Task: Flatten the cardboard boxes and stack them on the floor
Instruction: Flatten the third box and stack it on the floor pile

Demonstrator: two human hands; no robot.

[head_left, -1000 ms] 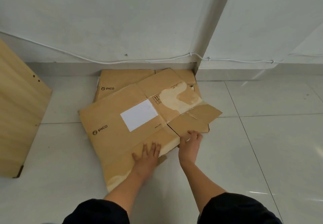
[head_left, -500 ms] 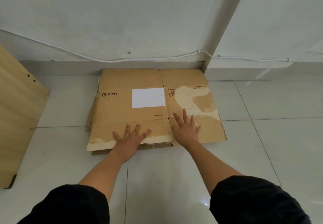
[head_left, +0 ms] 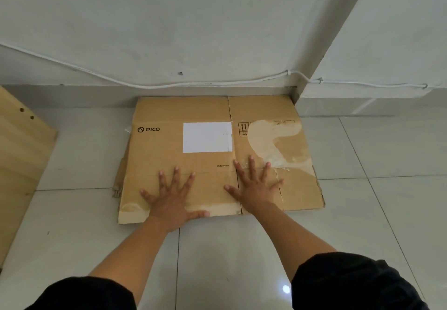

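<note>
A pale wall (head_left: 169,24) fills the upper half of the view, meeting a floor (head_left: 387,213) of large glossy white tiles. A thin white cable (head_left: 145,84) runs along the base of the wall. At the far left a light wooden panel (head_left: 21,159) with two small holes near its top edge stands on the floor.

The flattened cardboard box (head_left: 183,111) lies flat on the floor, its far edge pushed up against the wall base and its right far corner beside the wall's jutting corner. Edges of more cardboard (head_left: 119,179) stick out from under its left side. Patches of its brown surface are torn away to a paler layer, mostly on the right panel and along the near edge.

A blank white label (head_left: 207,137) sits near the middle of the box. To its left is printed "PICO" with a round logo (head_left: 148,129); to its right are upward-arrow handling symbols (head_left: 243,128), partly torn off. Small print reading "Made in China" (head_left: 222,165) lies below the label.

The person's left hand (head_left: 173,198) and right hand (head_left: 256,184) both lie palm down on the near part of the box, fingers spread wide, gripping nothing.
</note>
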